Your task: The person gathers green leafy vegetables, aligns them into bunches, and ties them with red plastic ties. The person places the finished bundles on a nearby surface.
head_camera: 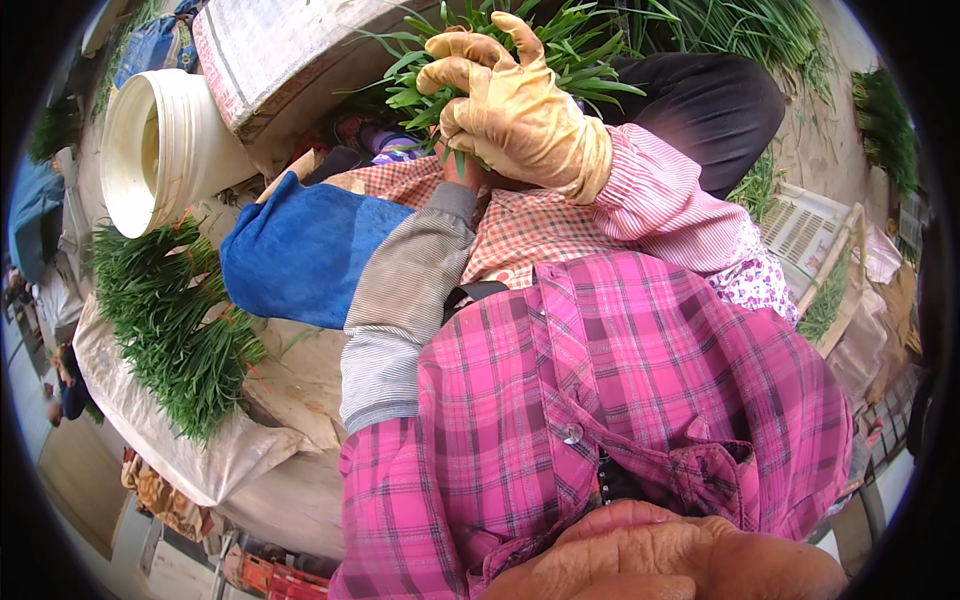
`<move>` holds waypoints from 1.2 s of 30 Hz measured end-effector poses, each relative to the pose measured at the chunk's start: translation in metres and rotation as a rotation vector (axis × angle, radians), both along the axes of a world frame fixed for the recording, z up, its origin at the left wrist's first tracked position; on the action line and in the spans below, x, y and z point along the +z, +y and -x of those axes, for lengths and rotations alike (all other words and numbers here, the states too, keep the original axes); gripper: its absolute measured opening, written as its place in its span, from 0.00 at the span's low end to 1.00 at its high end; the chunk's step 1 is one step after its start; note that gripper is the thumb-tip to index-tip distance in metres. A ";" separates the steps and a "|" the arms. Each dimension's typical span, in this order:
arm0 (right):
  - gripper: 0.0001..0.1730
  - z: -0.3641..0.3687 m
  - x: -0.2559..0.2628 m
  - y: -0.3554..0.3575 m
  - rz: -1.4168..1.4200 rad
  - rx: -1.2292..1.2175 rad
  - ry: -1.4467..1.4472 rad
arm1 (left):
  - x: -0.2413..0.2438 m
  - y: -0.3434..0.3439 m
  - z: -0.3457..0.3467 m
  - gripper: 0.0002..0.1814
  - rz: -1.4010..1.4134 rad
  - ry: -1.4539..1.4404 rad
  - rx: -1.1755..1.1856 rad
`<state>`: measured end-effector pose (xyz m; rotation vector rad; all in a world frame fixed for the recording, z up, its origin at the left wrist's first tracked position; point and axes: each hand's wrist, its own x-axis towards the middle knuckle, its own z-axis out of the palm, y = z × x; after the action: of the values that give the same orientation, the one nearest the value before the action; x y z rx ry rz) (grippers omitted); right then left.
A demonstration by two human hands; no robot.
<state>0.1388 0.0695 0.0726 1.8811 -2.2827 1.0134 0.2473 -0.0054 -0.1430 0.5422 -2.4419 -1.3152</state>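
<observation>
A bunch of long, flat leafy greens (420,97), like garlic chives, is above my lap, its leaf tips fanning outward. My right hand (525,112) wears a stained yellow rubber glove and overlaps the bunch. Its fingers are curled and spread, one of them raised. What lies under that palm is hidden. My left hand (461,161) is bare and mostly covered by the glove. Its wrist meets the lower side of the bunch, where a few leaves hang across it, and its fingers cannot be seen.
Several tied bundles of greens (180,322) lie on a plastic sheet (225,465) at my left. Beyond them a white bucket (199,142) is tipped beside a large pale box (277,52). More greens (750,30) lie ahead right. A plastic crate (806,217) stands at my right.
</observation>
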 end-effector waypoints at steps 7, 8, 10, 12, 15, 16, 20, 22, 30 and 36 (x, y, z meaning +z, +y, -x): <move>0.04 0.016 0.003 0.014 0.258 0.268 -0.969 | -0.002 -0.007 -0.002 0.23 0.045 0.003 -0.029; 0.04 0.022 0.013 0.020 0.307 0.332 -0.994 | -0.002 -0.010 -0.001 0.23 0.056 0.006 -0.029; 0.03 0.039 0.051 0.033 0.350 0.292 -1.107 | -0.002 -0.012 -0.004 0.23 0.067 0.004 -0.031; 0.10 0.072 0.059 0.058 0.455 0.244 -1.161 | 0.002 -0.016 -0.008 0.23 0.095 -0.001 -0.032; 0.09 0.106 0.054 0.069 0.624 0.081 -1.033 | 0.003 -0.021 -0.004 0.23 0.134 0.004 -0.053; 0.07 0.114 0.051 0.071 0.616 -0.016 -0.969 | 0.003 -0.023 -0.003 0.23 0.150 0.007 -0.062; 0.22 0.118 -0.022 0.079 0.141 -0.232 -0.370 | 0.001 -0.029 -0.008 0.24 0.243 -0.003 -0.097; 0.22 0.086 -0.059 0.056 0.306 -0.123 -1.764 | -0.004 -0.031 -0.007 0.24 0.330 -0.002 -0.128; 0.26 0.028 -0.099 0.014 0.067 0.106 -0.571 | 0.011 -0.019 0.013 0.25 -0.271 -0.048 -0.129; 0.38 0.064 0.000 0.032 0.139 0.082 -0.698 | 0.074 -0.069 0.065 0.18 -0.805 0.312 0.201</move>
<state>0.0748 0.1011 0.0726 1.7625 -2.3410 2.0452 0.1821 -0.0740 -0.0692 0.6729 -1.5031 -2.0804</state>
